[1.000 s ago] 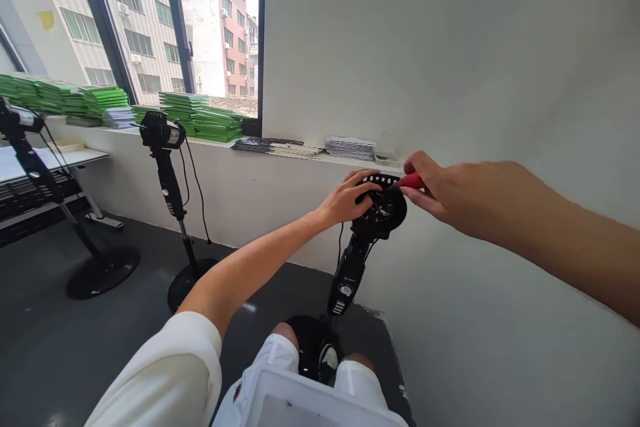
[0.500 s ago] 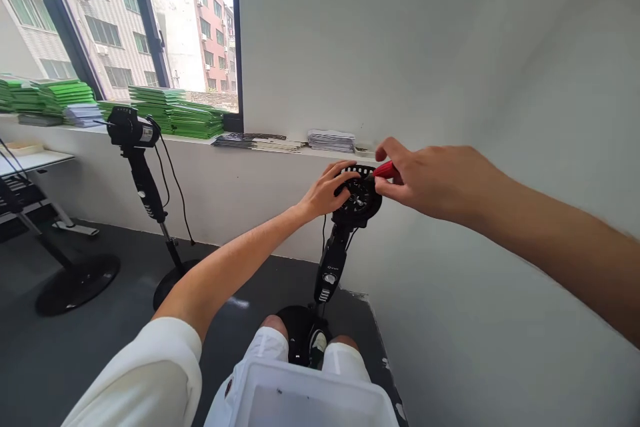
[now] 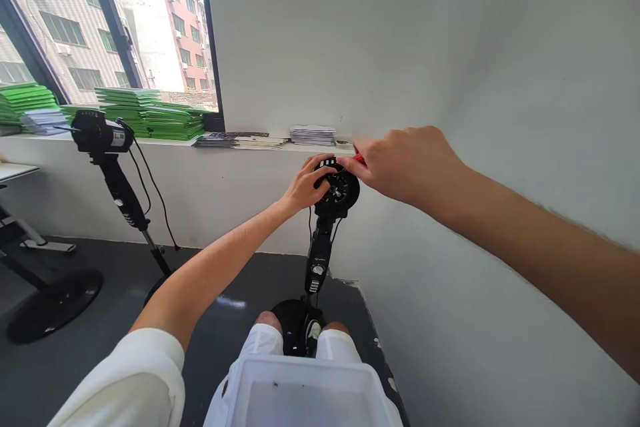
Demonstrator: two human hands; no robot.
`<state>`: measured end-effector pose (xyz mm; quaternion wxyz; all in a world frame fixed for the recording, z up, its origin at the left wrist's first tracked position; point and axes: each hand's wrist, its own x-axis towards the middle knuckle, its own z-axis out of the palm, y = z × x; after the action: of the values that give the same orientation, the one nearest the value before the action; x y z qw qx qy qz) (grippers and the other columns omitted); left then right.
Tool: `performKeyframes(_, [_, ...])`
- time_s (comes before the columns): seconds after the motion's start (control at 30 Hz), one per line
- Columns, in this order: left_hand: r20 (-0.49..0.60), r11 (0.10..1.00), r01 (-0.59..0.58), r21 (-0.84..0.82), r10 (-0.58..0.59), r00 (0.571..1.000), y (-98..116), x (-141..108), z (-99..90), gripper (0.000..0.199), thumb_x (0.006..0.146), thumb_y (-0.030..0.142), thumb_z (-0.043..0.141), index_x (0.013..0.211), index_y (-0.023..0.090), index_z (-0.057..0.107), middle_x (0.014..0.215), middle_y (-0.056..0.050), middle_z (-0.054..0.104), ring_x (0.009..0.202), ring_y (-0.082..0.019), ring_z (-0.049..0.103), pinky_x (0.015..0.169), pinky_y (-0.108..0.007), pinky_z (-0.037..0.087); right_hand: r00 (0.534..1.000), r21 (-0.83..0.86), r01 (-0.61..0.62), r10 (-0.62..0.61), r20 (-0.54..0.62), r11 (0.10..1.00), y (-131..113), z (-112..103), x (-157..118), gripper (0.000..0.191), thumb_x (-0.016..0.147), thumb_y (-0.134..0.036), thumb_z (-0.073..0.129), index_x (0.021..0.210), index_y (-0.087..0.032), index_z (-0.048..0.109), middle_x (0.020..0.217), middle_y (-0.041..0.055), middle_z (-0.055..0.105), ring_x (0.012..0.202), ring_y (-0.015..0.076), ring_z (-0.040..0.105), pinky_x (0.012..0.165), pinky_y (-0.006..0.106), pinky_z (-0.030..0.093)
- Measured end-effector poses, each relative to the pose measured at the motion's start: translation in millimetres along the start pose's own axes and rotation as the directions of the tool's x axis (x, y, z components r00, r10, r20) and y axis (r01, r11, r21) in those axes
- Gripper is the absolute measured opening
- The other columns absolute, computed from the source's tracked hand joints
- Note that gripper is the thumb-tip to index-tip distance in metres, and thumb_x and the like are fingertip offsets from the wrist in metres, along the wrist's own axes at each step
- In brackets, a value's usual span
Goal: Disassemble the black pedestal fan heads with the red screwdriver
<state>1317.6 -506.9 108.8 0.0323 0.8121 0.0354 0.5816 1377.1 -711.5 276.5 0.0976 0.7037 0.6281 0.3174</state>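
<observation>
Before me stands a black pedestal fan without its blades or grille. Its round motor housing (image 3: 352, 192) faces me on top of a dark column (image 3: 319, 257) with a knob and buttons. My left hand (image 3: 303, 185) grips the upper left of the housing, fingers over the rim and thumb at the front. At the upper right rim, my right hand (image 3: 413, 161) is closed around a red-handled screwdriver (image 3: 359, 157). Most of its handle is hidden by the fingers, and its tip cannot be made out.
A white plastic bin (image 3: 305, 364) rests on my lap. Another bladeless fan (image 3: 103, 133) stands to the left. Green packets (image 3: 173, 121) and paper stacks (image 3: 313, 135) lie along the ledge. The wall (image 3: 475, 267) closes off the right side. The fan's round base (image 3: 290, 320) sits between my legs.
The view has shifted slightly to the right, so everything sits further left. My right hand has turned, its back now higher and covering more of the red handle. The left hand keeps its grip.
</observation>
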Motion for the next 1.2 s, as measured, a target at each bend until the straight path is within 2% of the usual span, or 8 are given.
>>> performKeyframes(0.1, [0.021, 1.000, -0.002, 0.008, 0.002, 1.000, -0.2, -0.4, -0.4, 0.033, 0.085, 0.012, 0.047, 0.109, 0.020, 0.067, 0.142, -0.012, 0.059, 0.135, -0.025, 0.050, 0.115, -0.048, 0.046, 1.000, 0.091, 0.019, -0.020, 0.012, 0.996, -0.7, 0.0, 0.9, 0.046, 0.097, -0.047, 0.034, 0.123, -0.017, 0.056, 0.072, 0.0075, 0.065, 0.058, 0.0191, 0.053, 0.057, 0.030, 0.030])
performKeyframes(0.23, [0.047, 0.999, 0.035, 0.035, -0.037, 0.998, 0.1, -0.2, -3.2, 0.038, 0.083, 0.012, 0.047, 0.116, 0.021, 0.064, 0.142, -0.011, 0.059, 0.136, -0.026, 0.050, 0.115, -0.049, 0.046, 0.999, 0.052, -0.054, 0.053, 0.013, 0.997, 0.1, 0.5, 2.4, 0.049, 0.099, -0.050, 0.026, 0.105, -0.018, 0.064, 0.073, 0.0111, 0.065, 0.065, 0.0228, 0.058, 0.060, 0.032, 0.032])
performKeyframes(0.37, [0.065, 0.999, 0.036, 0.038, -0.038, 0.997, 0.9, 0.7, -4.9, 0.036, 0.083, 0.012, 0.047, 0.112, 0.022, 0.065, 0.143, -0.010, 0.058, 0.135, -0.025, 0.051, 0.115, -0.048, 0.047, 0.998, 0.146, 0.012, -0.020, 0.054, 0.989, 1.2, 0.9, 2.2, 0.044, 0.094, -0.048, 0.040, 0.123, -0.020, 0.057, 0.078, 0.0079, 0.068, 0.067, 0.0219, 0.059, 0.061, 0.031, 0.033])
performKeyframes(0.53, [0.037, 0.998, 0.046, 0.043, -0.048, 0.998, 2.7, -0.7, -2.6, 0.036, 0.082, 0.011, 0.047, 0.112, 0.023, 0.065, 0.140, -0.009, 0.059, 0.134, -0.025, 0.051, 0.115, -0.049, 0.047, 0.997, 0.087, -0.079, 0.080, -0.015, 0.993, 1.2, 1.6, 0.3, 0.053, 0.099, -0.054, 0.027, 0.105, -0.019, 0.066, 0.080, 0.0126, 0.067, 0.076, 0.0255, 0.063, 0.065, 0.033, 0.032])
performKeyframes(0.67, [0.056, 0.996, 0.052, 0.073, -0.056, 0.997, 2.1, -2.1, -2.6, 0.035, 0.084, 0.012, 0.047, 0.114, 0.021, 0.063, 0.141, -0.011, 0.056, 0.133, -0.025, 0.050, 0.116, -0.046, 0.045, 1.000, 0.176, -0.029, 0.029, 0.001, 0.984, 1.7, 2.6, -0.3, 0.044, 0.094, -0.050, 0.043, 0.125, -0.021, 0.057, 0.085, 0.0098, 0.070, 0.074, 0.0242, 0.061, 0.065, 0.033, 0.034])
performKeyframes(0.93, [0.057, 0.998, 0.053, 0.042, -0.056, 0.997, 3.5, -1.0, -8.6, 0.036, 0.083, 0.011, 0.049, 0.115, 0.021, 0.061, 0.140, -0.011, 0.058, 0.133, -0.024, 0.051, 0.116, -0.045, 0.045, 0.999, 0.134, -0.031, 0.027, 0.037, 0.990, 1.2, -1.1, -4.8, 0.045, 0.095, -0.048, 0.041, 0.125, -0.018, 0.057, 0.079, 0.0089, 0.067, 0.072, 0.0235, 0.061, 0.065, 0.033, 0.035])
performKeyframes(1.07, [0.036, 0.999, 0.044, 0.021, -0.045, 0.998, 3.1, -2.0, -9.7, 0.029, 0.082, 0.011, 0.048, 0.106, 0.021, 0.061, 0.137, -0.010, 0.059, 0.129, -0.024, 0.053, 0.114, -0.043, 0.046, 0.998, 0.055, -0.062, 0.062, -0.002, 0.997, 2.8, 0.9, -7.1, 0.055, 0.101, -0.052, 0.025, 0.102, -0.016, 0.067, 0.082, 0.0127, 0.068, 0.079, 0.0240, 0.064, 0.068, 0.034, 0.035])
performKeyframes(1.2, [0.048, 0.999, 0.034, 0.024, -0.035, 0.998, 2.7, -3.6, -9.0, 0.027, 0.084, 0.012, 0.048, 0.106, 0.022, 0.060, 0.139, -0.010, 0.058, 0.132, -0.024, 0.051, 0.115, -0.045, 0.044, 1.000, 0.148, 0.000, -0.001, 0.004, 0.989, 3.7, 4.5, -7.0, 0.046, 0.093, -0.049, 0.044, 0.126, -0.020, 0.059, 0.086, 0.0084, 0.072, 0.077, 0.0236, 0.063, 0.066, 0.032, 0.035])
